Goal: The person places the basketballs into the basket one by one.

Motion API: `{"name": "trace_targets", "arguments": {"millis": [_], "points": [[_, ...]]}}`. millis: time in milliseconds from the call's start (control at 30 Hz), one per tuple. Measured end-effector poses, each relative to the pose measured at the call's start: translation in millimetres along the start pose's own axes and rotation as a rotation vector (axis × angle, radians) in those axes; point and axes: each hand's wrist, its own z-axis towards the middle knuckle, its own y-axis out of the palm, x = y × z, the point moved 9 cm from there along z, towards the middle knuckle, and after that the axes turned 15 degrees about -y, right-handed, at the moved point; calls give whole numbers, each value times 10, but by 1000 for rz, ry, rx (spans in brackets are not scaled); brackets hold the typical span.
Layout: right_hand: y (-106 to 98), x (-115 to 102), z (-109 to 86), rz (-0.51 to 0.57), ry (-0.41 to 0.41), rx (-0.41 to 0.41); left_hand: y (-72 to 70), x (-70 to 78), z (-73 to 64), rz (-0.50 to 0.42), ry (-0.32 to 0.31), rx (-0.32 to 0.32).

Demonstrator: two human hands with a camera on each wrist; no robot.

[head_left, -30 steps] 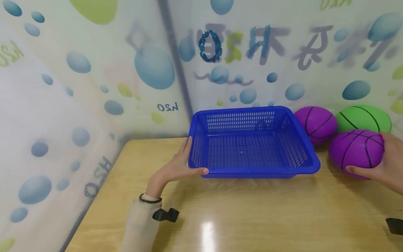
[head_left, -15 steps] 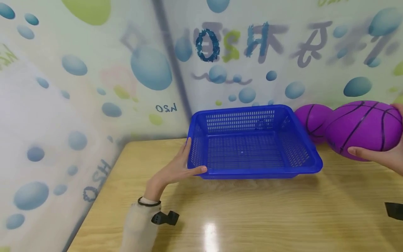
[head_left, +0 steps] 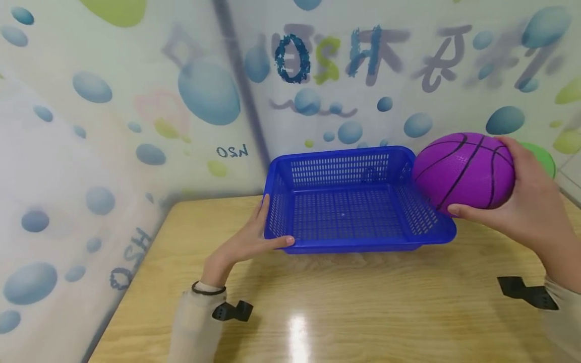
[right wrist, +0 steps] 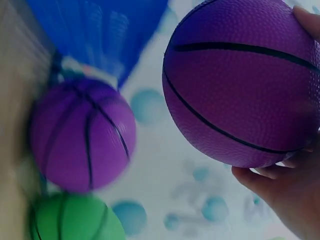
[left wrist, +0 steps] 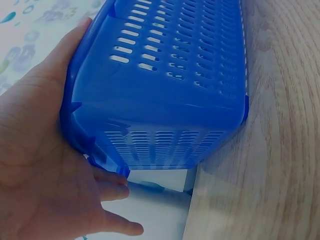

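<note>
My right hand (head_left: 535, 196) grips a purple toy basketball (head_left: 467, 171) with black lines, raised at the right end of a blue plastic basket (head_left: 345, 246). In the head view this ball overlaps the basket's right rim. A second purple ball (right wrist: 82, 135) sits lower by the basket in the right wrist view; the raised ball hides it from the head camera. My left hand (head_left: 247, 242) rests against the basket's front left corner. Its thumb lies on the front rim and its fairly straight fingers along the left side. No ball lies in the basket.
A green ball (head_left: 542, 156) stands behind the right hand, partly covered by it. The wooden table (head_left: 363, 302) meets a wall (head_left: 181, 151) printed with blue and green bubbles at the back and left.
My right hand has lifted the purple ball and carried it left, from among the other balls to the basket's right rim. The left hand keeps its place on the basket.
</note>
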Motion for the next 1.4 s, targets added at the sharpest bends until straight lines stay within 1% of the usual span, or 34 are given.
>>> {"name": "trace_targets", "arguments": {"millis": [100, 300, 400, 500, 633, 767, 1000, 1067, 1233, 1300, 1400], "points": [[195, -56, 6, 55, -20, -36, 4, 18, 16, -9, -5, -4], [722, -126, -8, 175, -62, -145, -1, 23, 21, -29, 8, -6], [926, -105, -41, 186, -64, -192, -13, 31, 15, -31, 16, 0], [1044, -88, -75, 156, -60, -230, -16, 40, -2, -29, 26, -2], [1114, -90, -85, 94, -67, -284, -5, 44, -5, -28, 33, -6], [1172, -80, -84, 49, -65, -358, 18, 46, 3, -35, 38, -13], [1226, -68, 8, -47, -62, -448, 12, 113, 55, -90, 96, -15], [1237, -68, 21, -68, -61, -473, 14, 126, 63, -98, 101, -18], [1252, -66, -13, -68, -53, -505, 26, 152, 45, -114, 123, -33], [1255, -68, -28, -55, -49, -508, 24, 156, 35, -119, 132, -35], [1252, -69, -47, -32, -47, -504, 26, 143, 31, -112, 128, -37]]}}
